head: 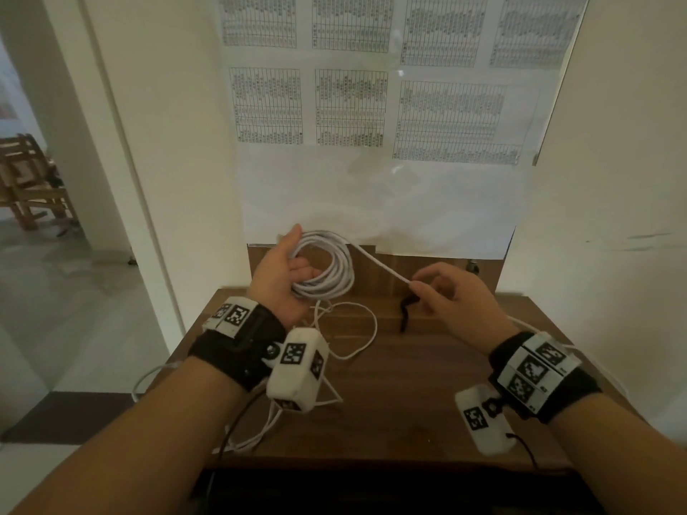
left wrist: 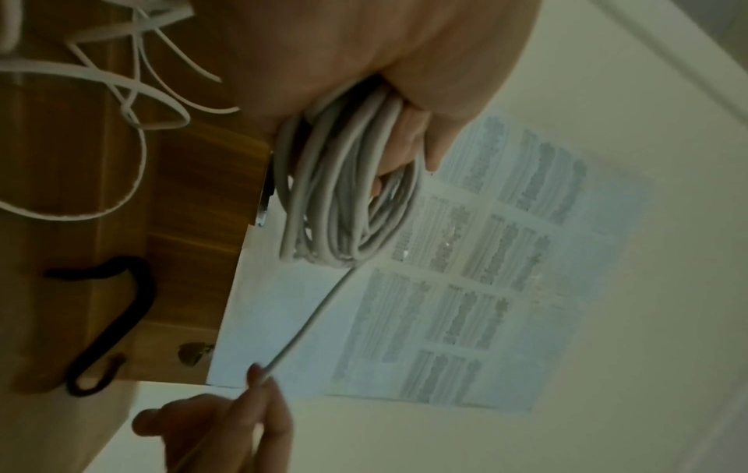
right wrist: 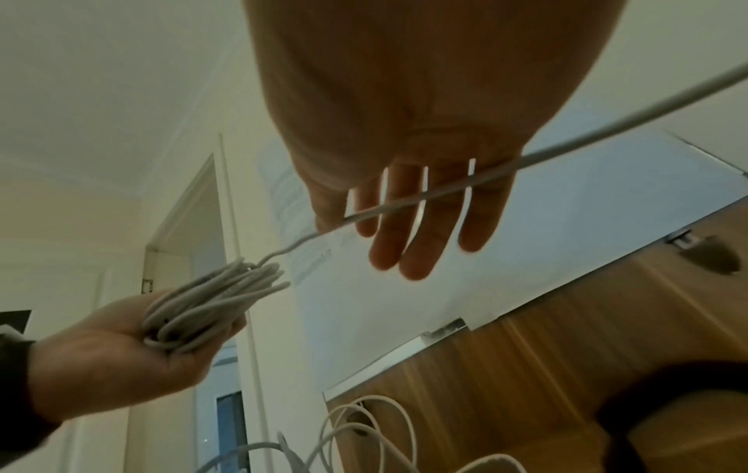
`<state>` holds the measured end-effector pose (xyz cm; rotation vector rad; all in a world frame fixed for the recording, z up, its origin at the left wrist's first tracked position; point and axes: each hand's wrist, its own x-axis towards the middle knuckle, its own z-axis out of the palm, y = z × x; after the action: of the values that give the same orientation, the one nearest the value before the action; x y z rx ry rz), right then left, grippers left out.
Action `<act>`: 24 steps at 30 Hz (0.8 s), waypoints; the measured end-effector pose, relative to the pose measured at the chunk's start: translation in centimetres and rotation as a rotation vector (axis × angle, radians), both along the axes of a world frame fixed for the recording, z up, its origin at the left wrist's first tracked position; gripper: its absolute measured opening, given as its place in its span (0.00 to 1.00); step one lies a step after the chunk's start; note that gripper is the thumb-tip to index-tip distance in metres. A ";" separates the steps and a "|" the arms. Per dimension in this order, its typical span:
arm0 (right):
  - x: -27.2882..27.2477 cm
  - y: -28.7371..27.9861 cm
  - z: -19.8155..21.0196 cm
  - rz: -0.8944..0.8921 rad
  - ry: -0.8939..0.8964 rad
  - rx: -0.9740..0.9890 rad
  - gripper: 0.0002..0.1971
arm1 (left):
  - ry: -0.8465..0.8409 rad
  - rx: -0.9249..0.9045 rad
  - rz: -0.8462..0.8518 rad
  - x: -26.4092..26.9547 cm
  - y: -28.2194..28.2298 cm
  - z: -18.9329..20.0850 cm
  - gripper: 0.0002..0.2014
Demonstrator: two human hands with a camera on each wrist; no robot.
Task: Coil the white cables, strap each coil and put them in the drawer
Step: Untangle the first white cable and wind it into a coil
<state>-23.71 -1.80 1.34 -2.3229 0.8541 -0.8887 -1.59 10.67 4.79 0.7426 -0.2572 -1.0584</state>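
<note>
My left hand holds a coil of white cable above the back of the wooden table, with its fingers through the loops and the thumb raised. The same coil shows in the left wrist view, as does my left hand in the right wrist view. A taut strand runs from the coil to my right hand, which pinches it; the strand crosses the fingers. A black strap lies on the table below that hand. More loose white cable lies on the table.
The table stands against a wall with printed sheets. A raised wooden back panel borders the far edge. At the left is a doorway with a wooden chair beyond it. Cable hangs over the table's left edge.
</note>
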 end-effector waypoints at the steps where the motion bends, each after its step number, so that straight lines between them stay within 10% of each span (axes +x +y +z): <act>1: -0.2 -0.1 -0.2 -0.019 -0.009 -0.028 0.01 | 0.036 -0.017 0.030 0.6 0.0 0.2 0.31; 7: 0.4 1.0 0.4 0.007 0.174 -0.262 0.10 | -0.090 -0.015 0.321 2.1 -1.2 0.4 0.17; 17: 3.1 5.4 3.9 0.271 0.568 -0.469 0.14 | -0.902 0.235 0.448 -0.3 -1.9 -1.3 0.25; 24: 2.9 5.6 4.2 0.327 0.278 -0.299 0.13 | -0.633 0.207 0.346 0.2 -1.7 -0.5 0.18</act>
<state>-20.86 3.77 5.51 -2.7885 0.4421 -0.5930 -1.38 8.96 4.28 1.2539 -0.5420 -0.5014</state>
